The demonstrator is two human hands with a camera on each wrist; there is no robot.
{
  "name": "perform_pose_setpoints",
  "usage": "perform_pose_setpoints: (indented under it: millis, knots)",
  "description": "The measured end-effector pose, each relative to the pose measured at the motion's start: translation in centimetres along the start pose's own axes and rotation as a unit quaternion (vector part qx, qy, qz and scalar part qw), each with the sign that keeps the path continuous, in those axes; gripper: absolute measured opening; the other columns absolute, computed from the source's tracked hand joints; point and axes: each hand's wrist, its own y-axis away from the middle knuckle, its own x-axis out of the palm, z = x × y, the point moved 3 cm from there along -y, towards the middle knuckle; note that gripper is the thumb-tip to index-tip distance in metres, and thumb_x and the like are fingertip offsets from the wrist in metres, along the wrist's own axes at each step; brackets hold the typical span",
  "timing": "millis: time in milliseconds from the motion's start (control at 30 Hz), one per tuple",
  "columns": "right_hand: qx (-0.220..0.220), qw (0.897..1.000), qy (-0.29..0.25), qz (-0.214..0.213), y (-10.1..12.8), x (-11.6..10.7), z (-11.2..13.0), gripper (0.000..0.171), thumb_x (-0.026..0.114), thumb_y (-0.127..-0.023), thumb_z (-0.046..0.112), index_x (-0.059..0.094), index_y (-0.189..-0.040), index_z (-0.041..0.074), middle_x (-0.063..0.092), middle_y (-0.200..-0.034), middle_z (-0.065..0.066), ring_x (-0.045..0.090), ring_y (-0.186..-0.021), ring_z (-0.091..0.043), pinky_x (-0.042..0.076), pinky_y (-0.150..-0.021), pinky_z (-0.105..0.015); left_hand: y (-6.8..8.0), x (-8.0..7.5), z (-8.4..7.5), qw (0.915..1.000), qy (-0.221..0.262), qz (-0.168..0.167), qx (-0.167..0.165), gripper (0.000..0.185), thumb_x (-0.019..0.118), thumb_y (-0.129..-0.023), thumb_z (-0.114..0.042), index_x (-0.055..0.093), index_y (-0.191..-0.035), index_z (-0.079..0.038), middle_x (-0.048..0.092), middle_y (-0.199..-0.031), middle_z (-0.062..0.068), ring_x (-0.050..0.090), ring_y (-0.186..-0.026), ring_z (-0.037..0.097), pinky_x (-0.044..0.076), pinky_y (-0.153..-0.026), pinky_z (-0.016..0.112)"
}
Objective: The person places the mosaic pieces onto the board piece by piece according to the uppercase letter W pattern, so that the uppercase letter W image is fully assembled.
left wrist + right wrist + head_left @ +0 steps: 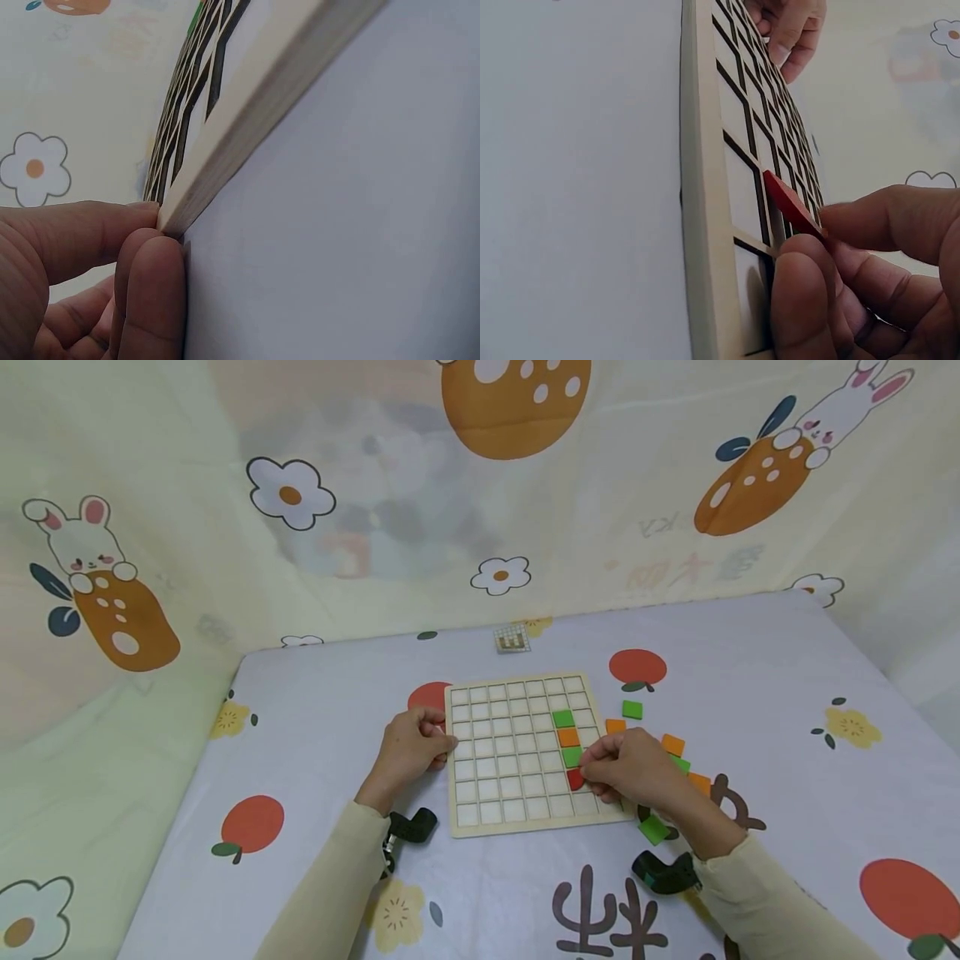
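A wooden grid board with square cells lies on the cloth in front of me. My left hand pinches the board's left edge between thumb and fingers, as the left wrist view also shows. My right hand pinches a red square tile over the board's right part. In the right wrist view that tile is tilted, one edge down at a cell. Just beyond it, a green tile, an orange tile and another green tile sit in one column of cells.
Loose tiles lie right of the board: a green one, an orange one and several more, some partly behind the right hand. A small patterned card lies beyond the board. Printed cloth covers the table; a cloth wall stands behind.
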Motion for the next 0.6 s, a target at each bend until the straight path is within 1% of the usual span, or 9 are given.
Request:
perform_pose_setpoints:
  millis: [167, 467, 533, 600]
  knots:
    - [-0.007, 1.0, 0.007, -0.005, -0.07, -0.03, -0.23, 0.013, 0.069, -0.09, 0.016, 0.072, -0.092, 0.004, 0.067, -0.073, -0.009, 0.061, -0.059, -0.019, 0.055, -0.056, -0.029, 0.03, -0.03, 0.03, 1.0, 0.002, 0.0, 0.009, 0.038, 0.077, -0.082, -0.008, 0.059, -0.115, -0.006, 0.059, -0.085, 0.011, 0.064, -0.065, 0.019, 0.058, -0.06, 0.029]
    - [-0.009, 1.0, 0.005, -0.009, -0.09, -0.12, -0.23, 0.013, 0.068, -0.091, 0.015, 0.071, -0.095, 0.003, 0.066, -0.073, -0.009, 0.06, -0.061, -0.019, 0.056, -0.057, -0.029, 0.01, -0.02, -0.2, 0.9999, 0.001, -0.001, 0.014, 0.037, 0.078, -0.081, -0.007, 0.059, -0.113, -0.005, 0.059, -0.083, 0.011, 0.064, -0.063, 0.019, 0.058, -0.059, 0.029]
    - [-0.013, 1.0, 0.004, -0.008, 0.05, -0.17, -0.22, 0.014, 0.068, -0.091, 0.016, 0.071, -0.096, 0.004, 0.066, -0.073, -0.009, 0.06, -0.061, -0.019, 0.056, -0.057, -0.029, 0.04, -0.02, -0.13, 0.9999, 0.001, -0.001, 0.012, 0.037, 0.078, -0.081, -0.007, 0.059, -0.113, -0.005, 0.059, -0.083, 0.011, 0.064, -0.064, 0.019, 0.058, -0.059, 0.028]
    - [-0.027, 0.999, 0.012, -0.012, 0.3, -0.34, -0.22, 0.014, 0.069, -0.09, 0.017, 0.072, -0.097, 0.005, 0.065, -0.074, -0.008, 0.059, -0.062, -0.02, 0.054, -0.055, -0.028, 0.03, -0.02, 0.01, 1.0, 0.002, 0.0, 0.009, 0.038, 0.078, -0.081, -0.007, 0.059, -0.113, -0.006, 0.059, -0.083, 0.011, 0.064, -0.064, 0.019, 0.058, -0.059, 0.028]
